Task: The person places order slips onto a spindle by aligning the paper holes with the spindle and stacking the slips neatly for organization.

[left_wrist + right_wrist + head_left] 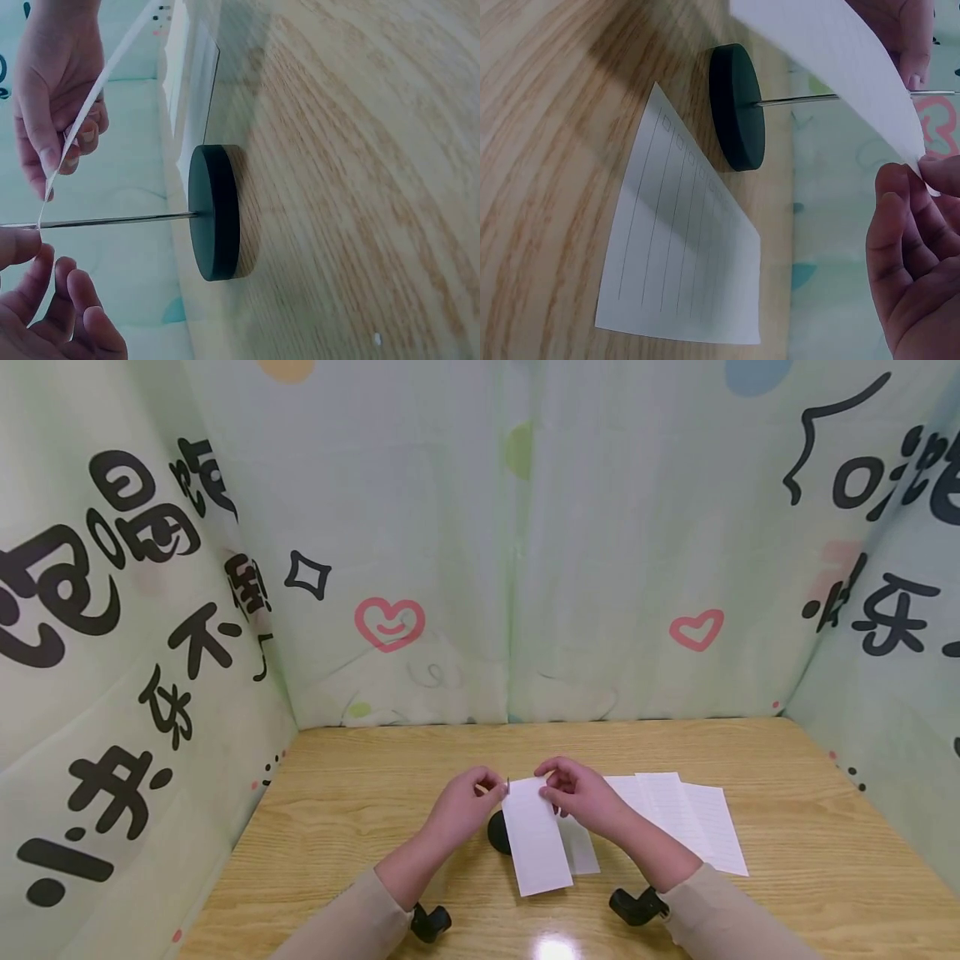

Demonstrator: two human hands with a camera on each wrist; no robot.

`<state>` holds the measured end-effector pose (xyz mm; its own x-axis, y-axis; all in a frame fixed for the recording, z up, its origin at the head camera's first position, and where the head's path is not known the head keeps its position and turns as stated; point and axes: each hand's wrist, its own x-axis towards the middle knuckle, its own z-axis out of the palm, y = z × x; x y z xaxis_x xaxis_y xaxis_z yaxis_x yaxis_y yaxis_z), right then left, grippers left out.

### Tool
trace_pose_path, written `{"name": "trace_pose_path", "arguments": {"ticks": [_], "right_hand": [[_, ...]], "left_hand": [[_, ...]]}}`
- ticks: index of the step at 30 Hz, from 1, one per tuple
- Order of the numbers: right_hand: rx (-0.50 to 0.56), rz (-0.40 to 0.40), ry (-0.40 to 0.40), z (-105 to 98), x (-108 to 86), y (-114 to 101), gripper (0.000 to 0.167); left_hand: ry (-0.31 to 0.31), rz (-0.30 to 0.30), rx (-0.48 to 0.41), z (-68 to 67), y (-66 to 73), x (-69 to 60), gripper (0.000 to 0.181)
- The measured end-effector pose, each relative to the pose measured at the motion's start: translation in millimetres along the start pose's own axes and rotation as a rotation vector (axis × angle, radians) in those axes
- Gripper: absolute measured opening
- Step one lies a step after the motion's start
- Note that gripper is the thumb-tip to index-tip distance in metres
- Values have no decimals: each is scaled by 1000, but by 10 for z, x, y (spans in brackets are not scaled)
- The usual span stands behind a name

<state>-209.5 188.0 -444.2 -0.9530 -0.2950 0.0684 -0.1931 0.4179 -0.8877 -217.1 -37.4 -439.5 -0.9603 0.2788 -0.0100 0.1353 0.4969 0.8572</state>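
A white paper sheet (536, 839) hangs tilted between my two hands. My left hand (467, 802) pinches its upper left corner, right beside a thin upright metal rod (120, 220). Farther along the top edge, my right hand (581, 793) grips the sheet between thumb and fingers. The rod rises from a round black base (217, 214) on the table, so this looks like a paper spike; the sheet partly covers the base in the head view. Rod and sheet meet at the left fingertips, but I cannot tell whether the paper is pierced.
Another ruled sheet (686, 247) lies on the wooden table (337, 827) close to the base. Several overlapping white sheets (720, 831) lie to the right, partly behind the right forearm. Printed curtains (420, 527) enclose the table at the back and sides.
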Motion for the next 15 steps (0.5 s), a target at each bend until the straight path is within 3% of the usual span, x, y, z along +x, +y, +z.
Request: {"name": "trace_pose_path", "arguments": {"ticks": [15], "right_hand": [[-44, 97, -17, 70, 42, 116, 15]], "left_hand": [[-35, -51, 68, 54, -103, 41, 10]]}}
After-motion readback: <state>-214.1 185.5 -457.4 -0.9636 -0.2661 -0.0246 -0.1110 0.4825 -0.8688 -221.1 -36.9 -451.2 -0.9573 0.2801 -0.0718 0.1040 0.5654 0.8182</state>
